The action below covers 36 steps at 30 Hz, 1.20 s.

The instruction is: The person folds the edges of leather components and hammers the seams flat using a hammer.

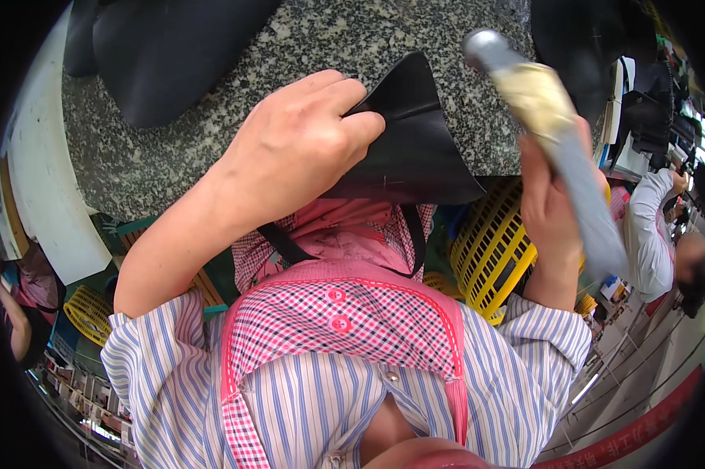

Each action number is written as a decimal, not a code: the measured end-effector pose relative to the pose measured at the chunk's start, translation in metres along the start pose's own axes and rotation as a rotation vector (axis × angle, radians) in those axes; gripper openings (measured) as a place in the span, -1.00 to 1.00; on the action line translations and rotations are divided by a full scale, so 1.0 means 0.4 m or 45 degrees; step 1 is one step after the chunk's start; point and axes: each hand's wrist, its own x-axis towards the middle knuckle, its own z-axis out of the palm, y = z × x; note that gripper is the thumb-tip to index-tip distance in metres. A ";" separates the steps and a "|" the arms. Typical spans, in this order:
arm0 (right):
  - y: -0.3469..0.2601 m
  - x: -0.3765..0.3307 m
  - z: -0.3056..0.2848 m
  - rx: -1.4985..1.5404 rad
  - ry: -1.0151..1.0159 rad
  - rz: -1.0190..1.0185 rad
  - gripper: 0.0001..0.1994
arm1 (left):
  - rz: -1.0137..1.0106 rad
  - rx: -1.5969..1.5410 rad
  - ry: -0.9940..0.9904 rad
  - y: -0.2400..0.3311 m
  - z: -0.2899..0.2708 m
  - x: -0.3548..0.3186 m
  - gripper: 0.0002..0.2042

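My left hand (305, 137) is closed on the upper left edge of a black leather piece (419, 152), thumb and bent fingers pinching it. The piece stands folded, with one corner raised, at the near edge of the speckled stone slab (290, 51). To the right, my right hand (551, 195) grips a hammer (587, 203) with a rounded metal end, yellow wrapping below it and a grey handle. The hammer is raised and smeared by motion, apart from the leather. Part of the right fingers is hidden behind the handle.
More black leather pieces (165, 55) lie at the slab's far left, and others (575, 55) at its far right. Under the near edge stands a yellow plastic basket (493, 250). A second yellow basket (89, 314) is at lower left. Another person (657, 227) is at the right.
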 end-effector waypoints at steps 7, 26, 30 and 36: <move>-0.015 -0.053 0.005 0.054 -0.579 0.011 -0.87 | 0.027 -0.015 -0.044 -0.012 0.000 -0.005 -0.78; -0.024 -0.064 0.015 0.127 -0.483 0.181 -0.86 | -0.126 -0.037 0.198 -0.012 0.013 -0.048 -0.79; -0.031 -0.058 0.022 0.106 0.008 0.008 -0.88 | -0.144 -0.051 0.159 -0.008 0.002 -0.035 -0.81; -0.040 -0.016 0.025 0.056 -0.198 0.003 -0.79 | -0.203 -0.106 0.111 -0.006 0.004 -0.041 -0.82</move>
